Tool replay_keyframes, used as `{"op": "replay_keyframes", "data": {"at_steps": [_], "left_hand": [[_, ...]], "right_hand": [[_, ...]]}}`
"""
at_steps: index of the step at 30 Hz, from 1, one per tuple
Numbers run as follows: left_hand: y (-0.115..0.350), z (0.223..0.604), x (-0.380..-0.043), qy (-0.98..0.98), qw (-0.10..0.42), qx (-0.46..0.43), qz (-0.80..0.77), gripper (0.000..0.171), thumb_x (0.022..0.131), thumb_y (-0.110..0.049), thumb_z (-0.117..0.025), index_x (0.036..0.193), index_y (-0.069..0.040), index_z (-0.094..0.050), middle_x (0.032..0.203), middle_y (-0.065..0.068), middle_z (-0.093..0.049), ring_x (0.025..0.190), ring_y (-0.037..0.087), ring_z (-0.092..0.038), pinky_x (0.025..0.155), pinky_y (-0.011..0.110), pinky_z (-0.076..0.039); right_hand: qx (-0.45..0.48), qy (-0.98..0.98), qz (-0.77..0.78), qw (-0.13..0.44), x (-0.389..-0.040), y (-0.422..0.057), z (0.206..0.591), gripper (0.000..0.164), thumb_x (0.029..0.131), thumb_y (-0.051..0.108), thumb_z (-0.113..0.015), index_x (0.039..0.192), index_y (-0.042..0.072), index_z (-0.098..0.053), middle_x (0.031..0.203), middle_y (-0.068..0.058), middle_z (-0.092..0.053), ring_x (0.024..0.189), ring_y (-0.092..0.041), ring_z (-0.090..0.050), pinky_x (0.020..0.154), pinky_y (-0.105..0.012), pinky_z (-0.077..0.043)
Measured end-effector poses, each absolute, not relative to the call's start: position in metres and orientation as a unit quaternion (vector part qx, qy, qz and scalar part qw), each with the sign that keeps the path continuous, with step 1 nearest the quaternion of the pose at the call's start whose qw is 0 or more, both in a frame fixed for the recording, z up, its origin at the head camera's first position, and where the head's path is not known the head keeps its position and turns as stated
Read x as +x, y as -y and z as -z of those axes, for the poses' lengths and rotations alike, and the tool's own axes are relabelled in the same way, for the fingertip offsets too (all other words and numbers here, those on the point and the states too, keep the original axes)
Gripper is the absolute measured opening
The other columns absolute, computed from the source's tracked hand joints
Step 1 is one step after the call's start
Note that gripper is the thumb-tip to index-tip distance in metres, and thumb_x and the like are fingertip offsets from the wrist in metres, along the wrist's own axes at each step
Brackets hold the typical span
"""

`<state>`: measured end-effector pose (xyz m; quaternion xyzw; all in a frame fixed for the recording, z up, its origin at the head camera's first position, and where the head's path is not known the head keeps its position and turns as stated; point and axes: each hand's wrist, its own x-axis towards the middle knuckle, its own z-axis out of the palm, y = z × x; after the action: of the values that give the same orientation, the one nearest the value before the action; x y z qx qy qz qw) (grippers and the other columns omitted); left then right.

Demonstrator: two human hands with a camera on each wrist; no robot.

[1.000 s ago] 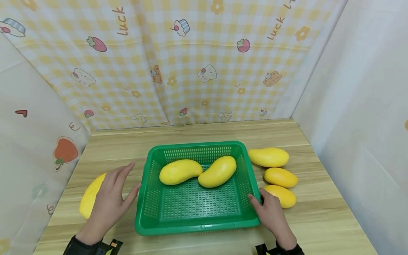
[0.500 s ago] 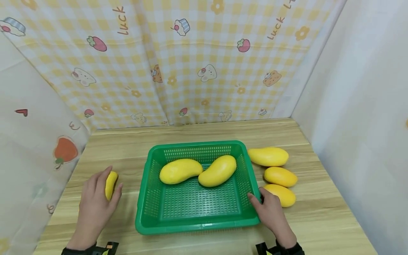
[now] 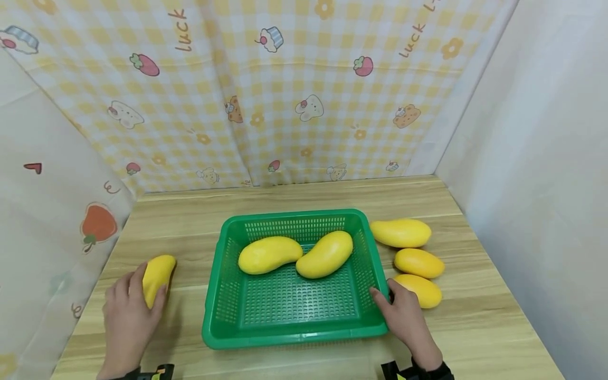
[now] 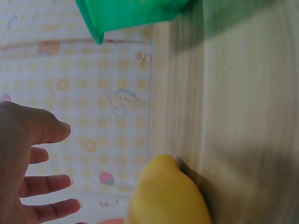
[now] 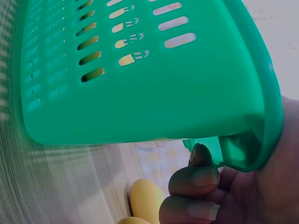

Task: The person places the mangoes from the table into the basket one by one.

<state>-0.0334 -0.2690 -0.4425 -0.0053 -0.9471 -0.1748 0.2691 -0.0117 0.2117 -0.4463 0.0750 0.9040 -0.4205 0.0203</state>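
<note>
My left hand (image 3: 127,311) is over the near end of a yellow mango (image 3: 159,274) on the left of the table. In the left wrist view, the thumb and fingers of that hand (image 4: 18,154) are spread, with a gap between them and the mango (image 4: 169,193). On the right side of the green plastic basket (image 3: 299,335), my right hand (image 3: 407,319) grips the rim. The right wrist view shows its fingers (image 5: 201,177) curled under the basket's lip (image 5: 273,112). Inside the basket lie two mangoes, one at left (image 3: 268,255) and one at right (image 3: 325,255).
To the right of the basket, three more mangoes lie in a column: the far one (image 3: 401,233), a middle one (image 3: 420,263) and a near one (image 3: 420,291) partly behind my right hand. A checkered cloth (image 3: 285,95) hangs behind the wooden table (image 3: 475,327), with pale cloth on both sides.
My left hand has moved left from beside the basket, then back toward me over the left mango, so more of the mango's far end shows. My right hand and the basket have stayed put.
</note>
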Motion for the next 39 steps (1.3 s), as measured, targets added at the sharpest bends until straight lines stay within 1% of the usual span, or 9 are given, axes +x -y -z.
{"op": "replay_keyframes", "data": {"at_steps": [6,9,15,20,24,28,32,39], "left_hand": [[0.273,0.455,-0.028,0.945,0.266,0.047,0.184,0.062,0.076,-0.007,-0.070,0.131,0.009,-0.045,0.113,0.037,-0.045,0.102,0.057,-0.040,0.074,0.069,-0.031],[0.275,0.459,-0.028,0.947,0.258,0.075,0.179,0.063,0.076,-0.008,-0.071,0.131,0.009,-0.045,0.114,0.037,-0.044,0.102,0.058,-0.040,0.072,0.071,-0.031],[0.281,0.467,-0.027,0.950,0.219,0.129,0.184,0.065,0.079,-0.010,-0.070,0.134,0.008,-0.040,0.121,0.038,-0.038,0.108,0.059,-0.036,0.074,0.072,-0.029],[0.287,0.472,-0.025,0.946,0.186,0.170,0.202,0.071,0.081,-0.014,-0.070,0.139,0.006,-0.033,0.125,0.038,-0.034,0.110,0.059,-0.033,0.075,0.071,-0.029],[0.289,0.475,-0.026,0.945,0.172,0.182,0.209,0.080,0.081,-0.016,-0.072,0.143,0.005,-0.026,0.125,0.038,-0.034,0.109,0.058,-0.033,0.075,0.072,-0.030],[0.293,0.479,-0.027,0.943,0.158,0.193,0.220,0.086,0.081,-0.018,-0.072,0.146,0.003,-0.021,0.128,0.039,-0.032,0.110,0.059,-0.031,0.077,0.072,-0.029],[0.296,0.485,-0.027,0.943,0.154,0.196,0.222,0.088,0.080,-0.019,-0.073,0.147,0.003,-0.021,0.128,0.041,-0.032,0.112,0.060,-0.031,0.078,0.072,-0.028],[0.294,0.490,-0.031,0.950,0.144,0.188,0.206,0.088,0.083,-0.031,-0.072,0.145,0.005,-0.023,0.128,0.040,-0.032,0.112,0.059,-0.032,0.076,0.074,-0.029]], "right_hand": [[0.075,-0.903,0.422,0.020,-0.012,-0.212,0.447,0.018,0.094,0.021,-0.062,0.092,0.003,-0.061,0.067,-0.001,-0.054,0.060,-0.012,-0.053,0.054,-0.025,-0.046],[0.076,-0.903,0.423,0.020,-0.011,-0.212,0.447,0.020,0.094,0.022,-0.062,0.093,0.003,-0.061,0.068,-0.001,-0.055,0.060,-0.011,-0.053,0.054,-0.025,-0.046],[0.082,-0.903,0.422,0.022,-0.010,-0.212,0.447,0.021,0.094,0.023,-0.062,0.093,0.003,-0.061,0.068,-0.001,-0.055,0.060,-0.012,-0.053,0.053,-0.025,-0.045],[0.080,-0.902,0.424,0.019,-0.011,-0.211,0.447,0.021,0.094,0.024,-0.062,0.092,0.003,-0.061,0.068,-0.001,-0.055,0.060,-0.012,-0.053,0.054,-0.026,-0.046],[0.081,-0.900,0.428,0.018,-0.011,-0.210,0.446,0.020,0.094,0.023,-0.062,0.092,0.003,-0.061,0.069,-0.001,-0.056,0.060,-0.012,-0.053,0.054,-0.026,-0.046],[0.082,-0.898,0.432,0.019,-0.010,-0.209,0.446,0.020,0.094,0.023,-0.061,0.093,0.003,-0.062,0.069,-0.001,-0.057,0.060,-0.012,-0.054,0.054,-0.026,-0.046],[0.083,-0.897,0.434,0.023,-0.010,-0.209,0.446,0.021,0.094,0.022,-0.061,0.094,0.002,-0.062,0.069,-0.001,-0.057,0.060,-0.011,-0.054,0.053,-0.026,-0.046],[0.089,-0.895,0.436,0.023,-0.010,-0.208,0.446,0.020,0.094,0.022,-0.061,0.095,0.002,-0.062,0.070,-0.001,-0.058,0.060,-0.011,-0.055,0.053,-0.026,-0.047]]}}
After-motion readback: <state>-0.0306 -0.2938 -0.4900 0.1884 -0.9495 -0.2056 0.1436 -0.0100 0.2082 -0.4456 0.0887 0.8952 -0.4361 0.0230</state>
